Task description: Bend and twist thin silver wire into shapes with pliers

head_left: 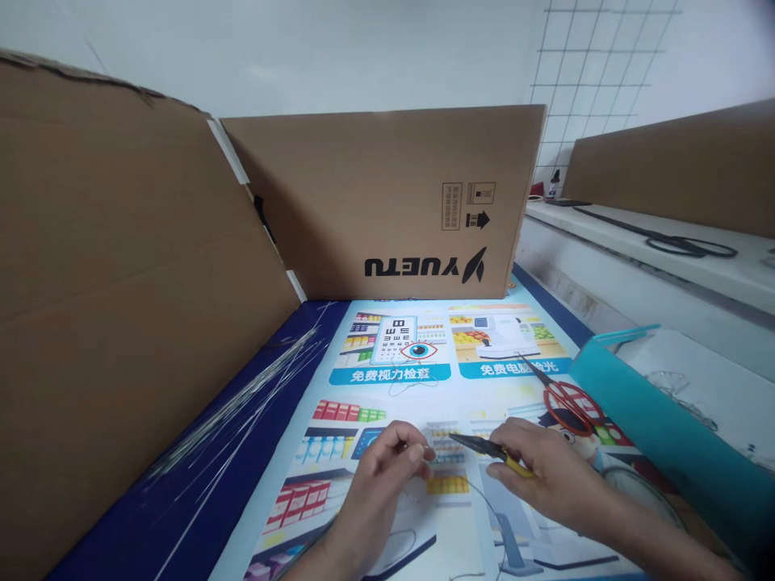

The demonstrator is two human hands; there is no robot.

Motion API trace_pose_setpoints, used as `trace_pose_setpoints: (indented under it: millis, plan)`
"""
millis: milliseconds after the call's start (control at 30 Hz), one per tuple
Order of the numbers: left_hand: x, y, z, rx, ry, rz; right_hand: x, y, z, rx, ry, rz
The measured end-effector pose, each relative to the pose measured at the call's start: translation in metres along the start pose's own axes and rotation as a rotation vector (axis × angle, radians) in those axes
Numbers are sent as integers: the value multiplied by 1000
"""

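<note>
My left hand [387, 476] is closed in a pinch above the printed sheet, around a thin wire [475, 486] that trails off to the right and down. What lies right between the fingertips is too small to make out. In my right hand [538, 468] is a pair of needle-nose pliers [484, 446] with dark jaws and a yellow handle. The pliers' tip points left, a short way from the left fingertips. Beyond the hands, a bent piece of thin wire [412, 383] lies on the sheet. Red-handled scissors [569, 403] rest past my right hand.
Cardboard panels [339, 186] stand at the back and left. A bundle of pale straight wires [242, 395] lies on the dark blue surface. At right, a teal box [642, 420] holds small wire pieces. Black scissors [684, 242] lie on a white ledge [617, 230].
</note>
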State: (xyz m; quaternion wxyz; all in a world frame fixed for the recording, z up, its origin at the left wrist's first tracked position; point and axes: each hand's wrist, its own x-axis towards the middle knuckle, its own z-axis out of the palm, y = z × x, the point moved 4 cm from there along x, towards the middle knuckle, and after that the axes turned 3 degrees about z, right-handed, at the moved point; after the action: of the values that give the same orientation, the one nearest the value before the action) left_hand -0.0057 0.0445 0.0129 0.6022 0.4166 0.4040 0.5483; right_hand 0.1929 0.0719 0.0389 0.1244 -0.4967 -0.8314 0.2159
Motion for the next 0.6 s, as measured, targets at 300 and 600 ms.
trace_pose_setpoints:
  millis: [300,600]
  plan:
    - [3,-10,-2,8,-71,-86,-2,0,-1,23,-5,-20]
    - [5,-11,-1,115,-135,-166,2,8,4,72,-9,-30]
